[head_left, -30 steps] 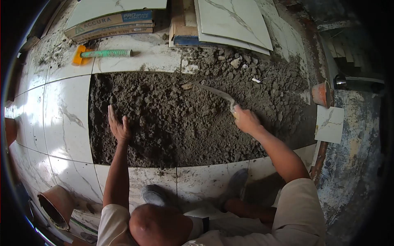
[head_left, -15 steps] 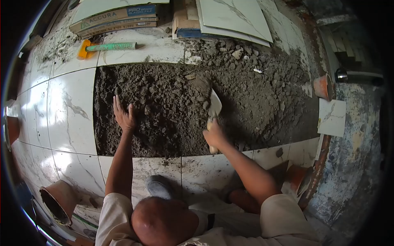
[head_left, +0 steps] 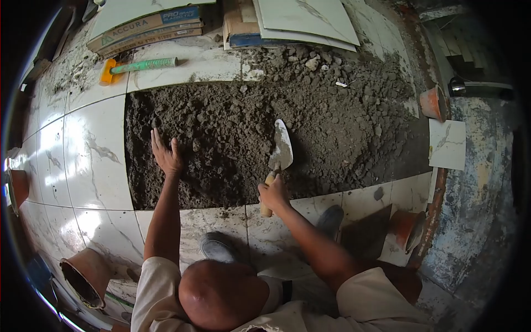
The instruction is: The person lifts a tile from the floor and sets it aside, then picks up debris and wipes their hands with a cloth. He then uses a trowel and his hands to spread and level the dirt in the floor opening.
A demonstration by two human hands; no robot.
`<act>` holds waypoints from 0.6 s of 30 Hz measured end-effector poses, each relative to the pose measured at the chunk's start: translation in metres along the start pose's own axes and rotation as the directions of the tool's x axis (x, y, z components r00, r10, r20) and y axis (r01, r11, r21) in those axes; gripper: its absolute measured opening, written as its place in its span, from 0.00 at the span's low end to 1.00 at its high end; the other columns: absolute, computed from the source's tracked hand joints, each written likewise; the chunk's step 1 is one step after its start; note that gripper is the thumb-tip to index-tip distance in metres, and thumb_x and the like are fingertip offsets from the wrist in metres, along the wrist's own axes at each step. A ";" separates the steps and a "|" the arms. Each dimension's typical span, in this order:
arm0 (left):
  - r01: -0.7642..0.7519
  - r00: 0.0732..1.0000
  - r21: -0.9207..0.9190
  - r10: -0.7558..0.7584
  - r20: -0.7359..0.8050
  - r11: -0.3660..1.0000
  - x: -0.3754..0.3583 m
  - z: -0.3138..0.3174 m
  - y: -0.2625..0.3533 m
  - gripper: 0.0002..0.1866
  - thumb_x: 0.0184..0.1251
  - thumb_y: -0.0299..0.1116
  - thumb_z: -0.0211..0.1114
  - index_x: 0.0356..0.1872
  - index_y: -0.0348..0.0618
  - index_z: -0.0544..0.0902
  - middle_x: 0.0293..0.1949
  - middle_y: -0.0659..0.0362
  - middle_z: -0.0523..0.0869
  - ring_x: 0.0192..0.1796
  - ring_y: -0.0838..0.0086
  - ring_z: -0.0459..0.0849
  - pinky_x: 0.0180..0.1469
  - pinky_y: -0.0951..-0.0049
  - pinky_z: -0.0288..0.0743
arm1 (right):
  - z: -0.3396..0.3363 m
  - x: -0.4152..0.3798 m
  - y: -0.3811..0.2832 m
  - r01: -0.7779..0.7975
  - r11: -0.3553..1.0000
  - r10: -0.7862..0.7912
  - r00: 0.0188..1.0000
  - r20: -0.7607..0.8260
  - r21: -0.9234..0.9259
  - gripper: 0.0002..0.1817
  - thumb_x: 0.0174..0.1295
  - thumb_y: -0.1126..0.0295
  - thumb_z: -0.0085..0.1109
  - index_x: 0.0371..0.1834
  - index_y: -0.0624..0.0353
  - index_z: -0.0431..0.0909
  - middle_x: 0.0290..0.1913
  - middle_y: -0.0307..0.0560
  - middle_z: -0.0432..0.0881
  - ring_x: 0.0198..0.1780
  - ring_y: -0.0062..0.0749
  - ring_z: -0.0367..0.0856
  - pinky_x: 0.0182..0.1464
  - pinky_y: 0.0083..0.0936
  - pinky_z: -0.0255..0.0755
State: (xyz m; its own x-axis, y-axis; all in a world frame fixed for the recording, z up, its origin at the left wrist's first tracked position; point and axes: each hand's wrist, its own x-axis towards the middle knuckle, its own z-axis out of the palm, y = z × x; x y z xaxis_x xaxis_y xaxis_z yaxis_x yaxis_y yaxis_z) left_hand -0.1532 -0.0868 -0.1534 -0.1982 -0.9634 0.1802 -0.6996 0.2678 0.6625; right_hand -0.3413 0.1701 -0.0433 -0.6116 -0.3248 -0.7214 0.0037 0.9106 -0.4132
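My left hand (head_left: pixel 167 155) rests on the dark, crumbly mortar (head_left: pixel 221 127) near its left end, fingers stretched out and thumb apart, holding nothing. In my right hand (head_left: pixel 275 195) is the wooden handle of a trowel (head_left: pixel 283 146), fingers wrapped round it. Its pale blade points away from me over the middle of the mortar bed, with some grey mortar on its face. The mortar fills a long gap between white marbled floor tiles (head_left: pixel 97 149), darker and wetter on the left, lighter and lumpier on the right.
Beyond the bed lie a green-handled mallet (head_left: pixel 138 66) with an orange head, tile boxes (head_left: pixel 149 30) and loose tiles (head_left: pixel 310 19). Terracotta-coloured buckets stand at lower left (head_left: pixel 88 274), right (head_left: pixel 433 104) and lower right (head_left: pixel 406 228). A tile piece (head_left: pixel 448 145) lies right.
My right hand has drawn the trowel left and toward me. Loose mortar that was blurred beside the blade now lies on the bed. My left hand has stayed in place.
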 end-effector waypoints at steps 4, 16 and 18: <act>-0.025 1.000 -0.001 0.025 -0.014 1.000 0.001 -0.001 -0.001 0.42 0.71 0.65 0.48 0.77 0.48 0.57 0.75 0.47 0.58 0.75 0.51 0.58 0.74 0.54 0.52 | 0.006 0.004 0.011 -0.038 0.994 0.033 0.998 0.053 0.099 0.31 0.61 0.69 0.55 0.64 0.73 0.57 0.40 0.57 0.77 0.35 0.38 0.84 0.33 0.37 0.78; -0.045 0.996 -0.055 0.049 0.073 0.997 -0.010 -0.010 0.013 0.42 0.71 0.63 0.50 0.78 0.49 0.54 0.78 0.46 0.51 0.79 0.50 0.48 0.77 0.47 0.39 | 0.009 -0.020 -0.026 0.105 0.987 -0.123 0.980 -0.158 -0.121 0.25 0.60 0.69 0.60 0.57 0.65 0.62 0.49 0.70 0.79 0.50 0.64 0.81 0.52 0.50 0.76; -0.211 0.976 0.083 0.206 0.067 0.974 -0.013 -0.011 0.040 0.40 0.73 0.61 0.50 0.77 0.49 0.55 0.78 0.46 0.51 0.79 0.50 0.46 0.77 0.46 0.35 | 0.011 -0.020 -0.024 0.070 0.993 -0.078 0.993 -0.087 -0.092 0.24 0.59 0.68 0.61 0.55 0.65 0.63 0.50 0.70 0.79 0.52 0.64 0.79 0.53 0.51 0.74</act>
State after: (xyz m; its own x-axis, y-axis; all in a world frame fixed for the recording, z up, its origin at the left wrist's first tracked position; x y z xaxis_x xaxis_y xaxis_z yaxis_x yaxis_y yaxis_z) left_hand -0.1711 -0.0637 -0.1213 -0.3834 -0.8851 0.2638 -0.6964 0.4647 0.5469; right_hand -0.3207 0.1522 -0.0251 -0.6763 -0.3719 -0.6359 -0.1120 0.9051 -0.4102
